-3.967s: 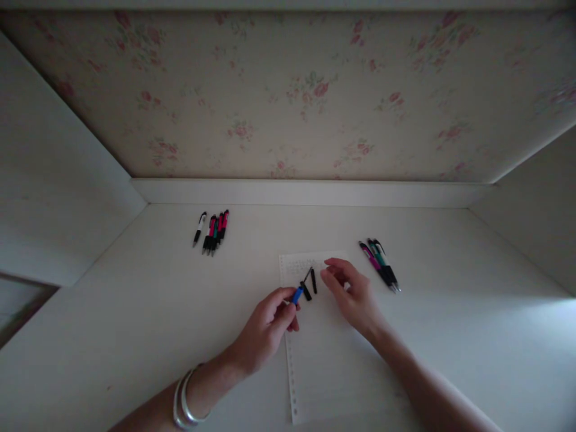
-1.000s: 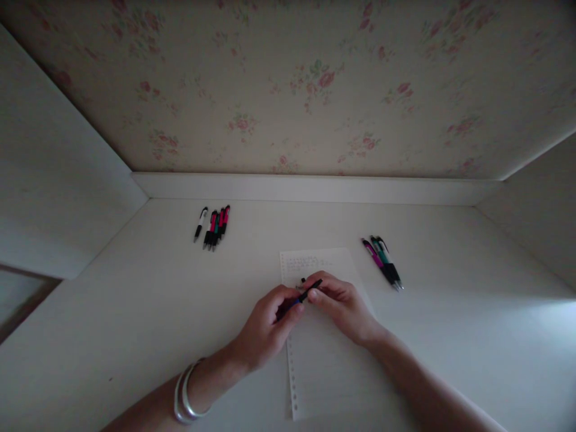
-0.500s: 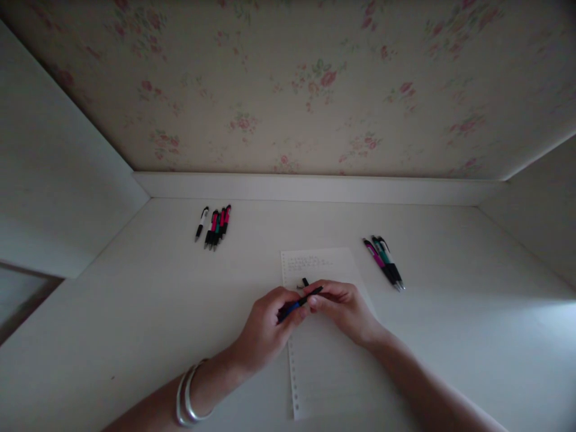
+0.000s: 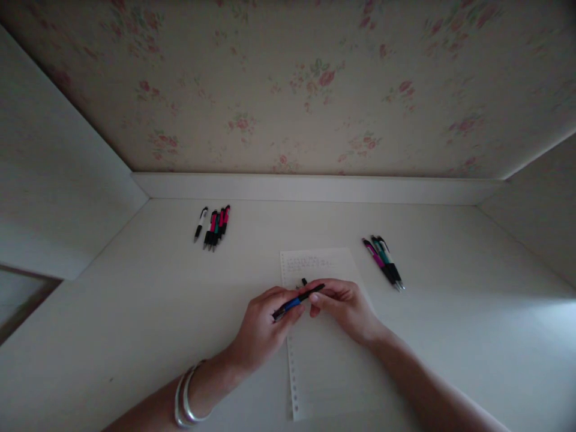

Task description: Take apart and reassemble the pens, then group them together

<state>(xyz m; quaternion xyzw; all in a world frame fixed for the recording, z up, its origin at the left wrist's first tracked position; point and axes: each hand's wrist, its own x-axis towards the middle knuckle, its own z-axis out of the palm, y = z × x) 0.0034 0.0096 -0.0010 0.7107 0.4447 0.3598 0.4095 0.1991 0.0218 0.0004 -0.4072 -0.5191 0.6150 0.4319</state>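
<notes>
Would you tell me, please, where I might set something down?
Bare white desktop lies between the multicoloured left pens and multicoloured right pens, and outside both. Crowded: the upper punched white paper, where the left hand and right hand hold a blue-black pen.

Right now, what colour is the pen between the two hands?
The pen is blue and black, best seen in the head view.

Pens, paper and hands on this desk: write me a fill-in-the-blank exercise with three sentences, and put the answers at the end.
1. The left hand and right hand both hold a black and ____ pen.
2. Silver bangles circle the person's ____ arm.
3. To the right of the paper lies a group of ____ pens.

Missing words: blue; left; three.
</notes>
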